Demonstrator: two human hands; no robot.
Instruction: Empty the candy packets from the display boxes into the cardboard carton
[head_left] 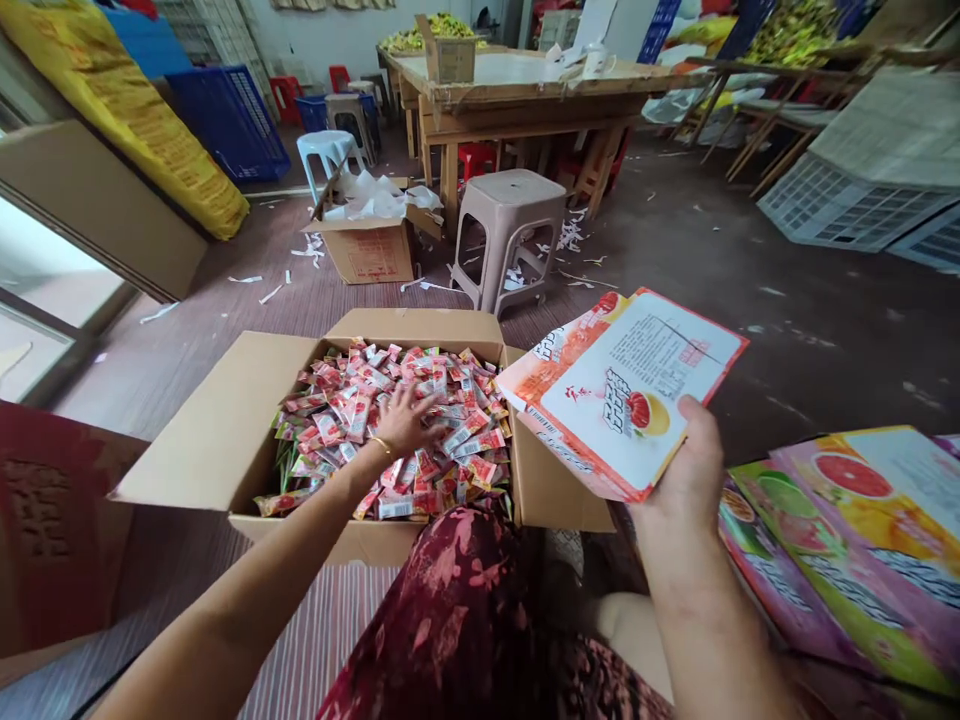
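On the striped floor before our knees stood an open cardboard carton [225, 440], filled to its rim with small red, pink and white sachets [420, 440]; their print was too small to read. Our left hand [409, 418] lay spread, fingers open, on top of the sachet heap near its middle, and we could not tell whether any sachet was pinched beneath it. Our right hand [686, 470] gripped a thin stack of flat printed bags [626, 395] by their lower corner, thumb on top, holding them tilted just to the right of the carton. The uppermost bag showed a white panel with an orange-red border, a cut grapefruit picture, bold black characters beside it and a block of fine text, none of it legible to us. At lower right lay further flat bags [847, 550] in pink, green and yellow with citrus slices printed on them. Beyond the carton stood a grey plastic stool [510, 235], a smaller carton [371, 250] with red printing and white scraps in it, and a wooden table [525, 95].
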